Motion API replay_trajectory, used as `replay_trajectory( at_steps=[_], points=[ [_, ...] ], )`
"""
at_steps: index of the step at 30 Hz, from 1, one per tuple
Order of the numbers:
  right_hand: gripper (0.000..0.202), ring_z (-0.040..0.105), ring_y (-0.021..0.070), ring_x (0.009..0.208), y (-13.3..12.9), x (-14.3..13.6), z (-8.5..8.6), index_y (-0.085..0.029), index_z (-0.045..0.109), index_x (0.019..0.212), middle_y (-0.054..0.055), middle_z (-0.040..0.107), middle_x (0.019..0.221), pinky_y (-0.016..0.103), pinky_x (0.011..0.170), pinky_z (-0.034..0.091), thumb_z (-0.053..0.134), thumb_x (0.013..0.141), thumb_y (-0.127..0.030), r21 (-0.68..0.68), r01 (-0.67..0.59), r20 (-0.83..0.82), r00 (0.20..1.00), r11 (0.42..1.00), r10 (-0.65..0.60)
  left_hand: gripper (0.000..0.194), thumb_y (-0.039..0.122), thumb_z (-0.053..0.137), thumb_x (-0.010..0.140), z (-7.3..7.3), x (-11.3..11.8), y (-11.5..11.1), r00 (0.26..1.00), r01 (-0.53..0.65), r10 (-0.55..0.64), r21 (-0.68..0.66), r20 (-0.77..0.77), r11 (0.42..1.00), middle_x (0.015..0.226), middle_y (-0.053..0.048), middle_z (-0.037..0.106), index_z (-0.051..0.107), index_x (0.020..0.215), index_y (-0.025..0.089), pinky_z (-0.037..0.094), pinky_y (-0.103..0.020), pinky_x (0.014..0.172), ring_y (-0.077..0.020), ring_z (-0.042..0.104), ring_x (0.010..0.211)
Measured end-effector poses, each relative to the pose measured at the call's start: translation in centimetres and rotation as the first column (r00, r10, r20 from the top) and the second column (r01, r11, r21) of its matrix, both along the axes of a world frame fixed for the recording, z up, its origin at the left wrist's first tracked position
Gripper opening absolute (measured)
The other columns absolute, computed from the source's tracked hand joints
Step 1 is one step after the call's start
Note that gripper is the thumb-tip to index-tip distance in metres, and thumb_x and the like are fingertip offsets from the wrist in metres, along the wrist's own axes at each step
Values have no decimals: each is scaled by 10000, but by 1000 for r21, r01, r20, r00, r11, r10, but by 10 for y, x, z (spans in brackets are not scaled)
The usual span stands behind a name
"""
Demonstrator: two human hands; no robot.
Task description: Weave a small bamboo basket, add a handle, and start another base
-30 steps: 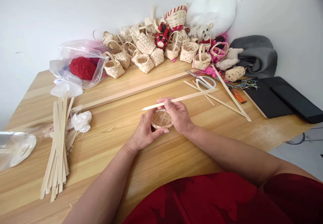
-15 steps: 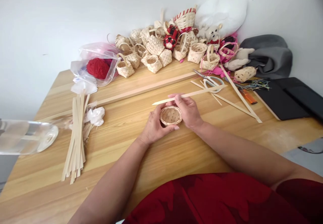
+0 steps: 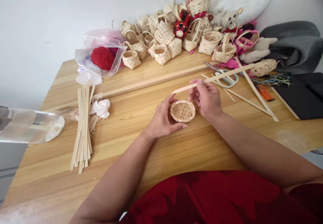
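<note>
My left hand (image 3: 161, 119) curls around the left side of a small woven basket (image 3: 183, 111), thumb along its near side and fingers behind it. The basket is round-mouthed, without a handle, and its opening faces up. To its right, my right hand (image 3: 209, 99) pinches a long flat wood strip (image 3: 227, 73) between thumb and fingers. The strip slants above the basket, its pointed left end close to my left fingertips and its other end reaching far right. Whether that end touches my fingertips I cannot tell.
Several woven baskets (image 3: 164, 34) crowd the table's back. Scissors (image 3: 227, 78) and loose strips (image 3: 248, 103) lie right, near an orange lighter (image 3: 266, 92) and a black tablet-like item (image 3: 297, 98). Left are a strip bundle (image 3: 83, 133), bagged red yarn (image 3: 102, 58) and a clear bottle (image 3: 30, 124).
My right hand has drawn away from the basket's right side, carrying the strip with it. A gap now separates them. My left hand keeps hold of the basket. The whole view has shifted.
</note>
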State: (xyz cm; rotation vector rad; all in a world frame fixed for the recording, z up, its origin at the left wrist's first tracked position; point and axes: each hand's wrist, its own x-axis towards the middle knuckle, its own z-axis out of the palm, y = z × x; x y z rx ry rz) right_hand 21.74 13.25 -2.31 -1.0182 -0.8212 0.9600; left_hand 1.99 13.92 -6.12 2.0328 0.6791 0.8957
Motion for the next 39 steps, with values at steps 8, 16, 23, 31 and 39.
replay_trajectory(
  at_steps=[8, 16, 23, 31, 39],
  points=[
    [414, 599, 105, 513, 4, 9, 2, -248, 705, 891, -18, 643, 677, 221, 338, 245, 721, 864, -661, 45, 62, 44, 997, 997, -64, 1210, 666, 910, 608, 3, 0, -2, 993, -112, 111, 17, 35, 994, 1411, -177, 583, 333, 1585, 247, 495, -516, 1051, -328, 591, 1224],
    [236, 589, 124, 540, 6, 14, -1, -295, 727, 903, -12, 679, 724, 269, 375, 323, 795, 857, -517, 154, 78, 146, 984, 985, -101, 1078, 715, 880, 603, 10, 0, -6, 986, -168, 167, 96, 22, 981, 1349, -166, 639, 471, 1463, 211, 527, -465, 999, -286, 645, 1109],
    [194, 586, 121, 537, 5, 13, -1, -309, 757, 918, -9, 668, 710, 278, 385, 325, 750, 905, -503, 263, 80, 258, 954, 961, -150, 1071, 743, 869, 596, 12, -1, -5, 983, -173, 179, 140, -28, 975, 1329, -163, 647, 495, 1448, 210, 524, -460, 967, -283, 648, 1065],
    [220, 610, 132, 543, 6, 16, -5, -326, 758, 916, -3, 669, 711, 296, 400, 361, 731, 912, -544, 264, 71, 302, 941, 962, -152, 943, 733, 823, 686, 15, -2, -4, 979, -203, 205, 109, -5, 973, 1318, -156, 662, 533, 1414, 209, 529, -400, 863, -236, 633, 963],
    [241, 673, 162, 672, 4, 16, -1, -315, 738, 946, 22, 738, 907, 292, 394, 385, 709, 915, -553, 266, 122, 331, 920, 956, -209, 870, 672, 842, 711, 17, -1, -5, 979, -205, 205, 58, 3, 977, 1298, -149, 666, 548, 1376, 195, 537, -345, 774, -218, 644, 957]
  ],
)
